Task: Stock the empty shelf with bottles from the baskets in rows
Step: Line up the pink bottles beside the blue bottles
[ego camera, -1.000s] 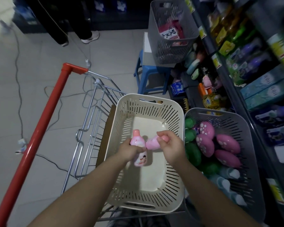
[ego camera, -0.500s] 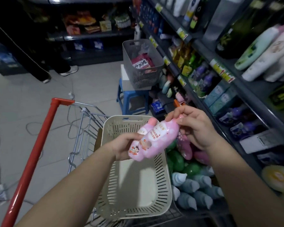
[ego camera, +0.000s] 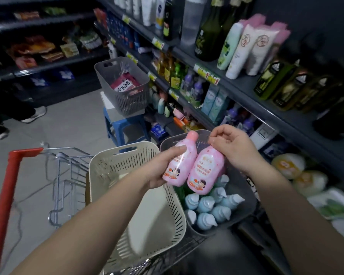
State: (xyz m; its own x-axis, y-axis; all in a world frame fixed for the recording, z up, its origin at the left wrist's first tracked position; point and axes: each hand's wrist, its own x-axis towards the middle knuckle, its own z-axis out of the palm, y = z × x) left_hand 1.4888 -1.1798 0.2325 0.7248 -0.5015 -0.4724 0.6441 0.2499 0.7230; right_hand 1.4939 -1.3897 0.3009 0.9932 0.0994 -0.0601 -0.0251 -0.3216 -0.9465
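As left hand (ego camera: 163, 168) grips first bottle (ego camera: 178, 162), right hand (ego camera: 234, 149) grips second bottle (ego camera: 205, 171).

Mostly plastic, some metal.
Glossy smooth plastic w/ shiny printed labels: left pink bottle (ego camera: 176, 165) & right pink bottle (ego camera: 206, 171). Matt slotted plastic: cream basket (ego camera: 107, 161), grey basket (ego camera: 248, 205). Smooth plastic, soft sheen: pale blue bottles (ego camera: 207, 205). Bright metal wire: cart (ego camera: 68, 175), w/ smooth red handle (ego camera: 10, 175). Smooth tile, slight sheen: floor (ego camera: 68, 126).

a shop aisle: price-tagged shelves (ego camera: 252, 100) of toiletries and a shopping cart (ego camera: 68, 175).
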